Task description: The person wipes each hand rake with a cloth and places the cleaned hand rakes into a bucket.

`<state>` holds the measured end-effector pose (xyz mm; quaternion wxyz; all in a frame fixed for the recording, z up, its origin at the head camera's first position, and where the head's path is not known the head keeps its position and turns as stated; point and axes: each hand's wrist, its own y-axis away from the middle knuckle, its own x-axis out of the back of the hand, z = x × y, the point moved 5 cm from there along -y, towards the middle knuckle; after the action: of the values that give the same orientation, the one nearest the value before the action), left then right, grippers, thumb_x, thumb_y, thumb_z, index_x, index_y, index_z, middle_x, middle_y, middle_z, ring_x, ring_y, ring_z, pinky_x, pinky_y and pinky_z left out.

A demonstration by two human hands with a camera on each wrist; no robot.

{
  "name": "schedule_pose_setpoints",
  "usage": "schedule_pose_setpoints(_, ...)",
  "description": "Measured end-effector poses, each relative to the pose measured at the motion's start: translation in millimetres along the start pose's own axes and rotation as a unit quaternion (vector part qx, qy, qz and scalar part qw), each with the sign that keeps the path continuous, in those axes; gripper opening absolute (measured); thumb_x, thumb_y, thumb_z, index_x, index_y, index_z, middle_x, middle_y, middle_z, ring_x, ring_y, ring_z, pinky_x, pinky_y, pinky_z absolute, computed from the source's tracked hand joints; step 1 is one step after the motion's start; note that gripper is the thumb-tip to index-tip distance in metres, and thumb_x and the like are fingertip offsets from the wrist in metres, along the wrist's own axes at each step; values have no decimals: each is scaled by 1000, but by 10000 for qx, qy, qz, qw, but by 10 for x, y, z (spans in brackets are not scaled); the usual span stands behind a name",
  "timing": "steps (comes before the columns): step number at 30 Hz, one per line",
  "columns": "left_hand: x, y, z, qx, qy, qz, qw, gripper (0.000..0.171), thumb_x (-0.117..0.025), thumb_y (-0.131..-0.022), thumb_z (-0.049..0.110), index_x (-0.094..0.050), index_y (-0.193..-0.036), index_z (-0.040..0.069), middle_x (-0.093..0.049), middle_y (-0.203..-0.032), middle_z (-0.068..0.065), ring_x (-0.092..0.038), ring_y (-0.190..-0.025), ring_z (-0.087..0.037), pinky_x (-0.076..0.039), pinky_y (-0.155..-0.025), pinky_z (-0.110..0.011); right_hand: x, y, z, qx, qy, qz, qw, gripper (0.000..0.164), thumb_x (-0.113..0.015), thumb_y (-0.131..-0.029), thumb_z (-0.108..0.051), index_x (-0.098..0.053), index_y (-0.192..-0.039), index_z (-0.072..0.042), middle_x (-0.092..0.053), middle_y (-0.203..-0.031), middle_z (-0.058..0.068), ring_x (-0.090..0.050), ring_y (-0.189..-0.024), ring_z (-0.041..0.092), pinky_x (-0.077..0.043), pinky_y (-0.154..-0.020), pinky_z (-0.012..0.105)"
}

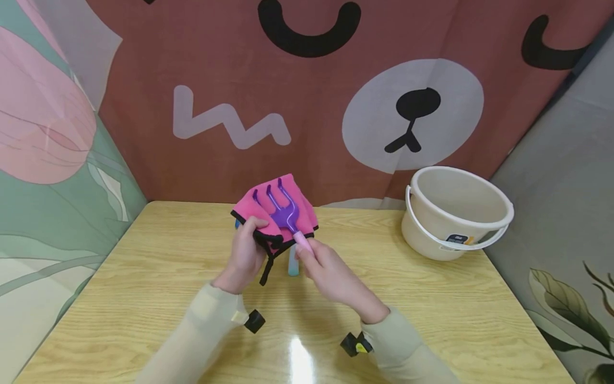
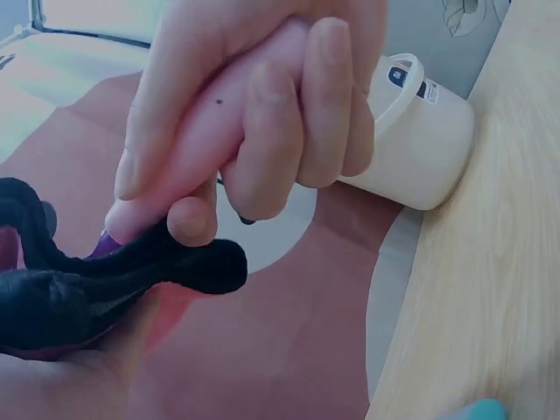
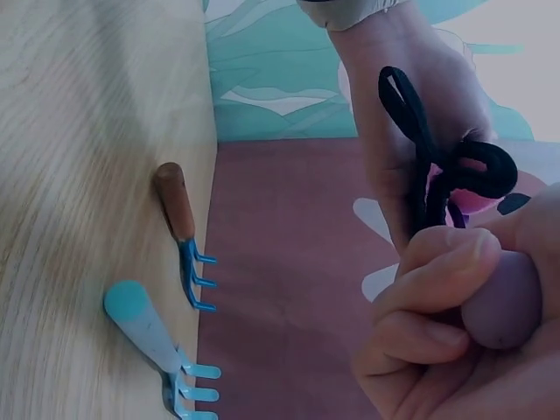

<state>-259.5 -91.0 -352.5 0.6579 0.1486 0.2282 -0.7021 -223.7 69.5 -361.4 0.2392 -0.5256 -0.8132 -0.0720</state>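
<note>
In the head view, my left hand [image 1: 243, 256] holds a pink cloth [image 1: 303, 205] with black edging and a black hanging loop, the thumb lying over its near side. My right hand [image 1: 333, 272] grips the pink handle of a small purple hand rake [image 1: 286, 216], whose tines point away from me and lie against the cloth. From the left wrist, the right fingers wrap the rake's handle [image 2: 210, 131]. Down on the table, the right wrist view shows a blue hand rake with a brown handle [image 3: 177, 201] and a light blue hand rake with a teal-ended handle [image 3: 144, 324].
A cream bucket [image 1: 417, 234] with its handle lowered stands at the table's back right. The wooden table [image 1: 144, 298] meets a fabric backdrop [image 1: 316, 96] with a bear print, and printed cloth hangs along both sides.
</note>
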Motion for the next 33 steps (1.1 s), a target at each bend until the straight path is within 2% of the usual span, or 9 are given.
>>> schedule_pose_setpoints(6,-26,25,-12,67,-256,-167,9995,17,-43,-92,7,-50,-108,7,-59,-91,-2,-57,-78,-13,-47,-74,-28,4,-8,10,56,104,173,9998,34,-41,-111,-31,-59,-102,-4,-46,-64,-1,-37,-51,10,-32,-45,26)
schedule_pose_setpoints(13,-81,91,-74,219,-1000,-657,9926,19,-43,-93,12,-51,-107,3,-58,-101,-6,-56,-89,-16,-45,-84,-29,58,-63,-36,192,96,353,9991,33,-41,-111,-31,-58,-100,-6,-49,-68,1,-41,-56,12,-35,-49,27)
schedule_pose_setpoints(19,-129,124,-166,332,-890,-950,9909,20,-41,-94,12,-51,-108,1,-55,-105,-7,-55,-94,-17,-44,-89,-30,53,-80,-16,124,-134,253,9995,34,-39,-112,-31,-54,-95,-6,-47,-68,3,-38,-54,12,-34,-49,27)
schedule_pose_setpoints(28,-160,133,-201,404,-719,-743,9938,17,-43,-94,12,-53,-103,2,-56,-102,-7,-57,-90,-17,-46,-87,-30,64,-62,20,58,-103,203,9997,39,-38,-112,-34,-54,-94,-4,-48,-68,5,-38,-55,13,-33,-49,28)
schedule_pose_setpoints(33,-87,81,-156,338,-295,-448,9980,19,-44,-92,9,-52,-109,2,-59,-104,-5,-58,-97,-16,-44,-92,-31,59,-9,63,58,-85,-18,9999,35,-40,-112,-32,-55,-99,-4,-43,-65,0,-36,-54,12,-31,-48,27)
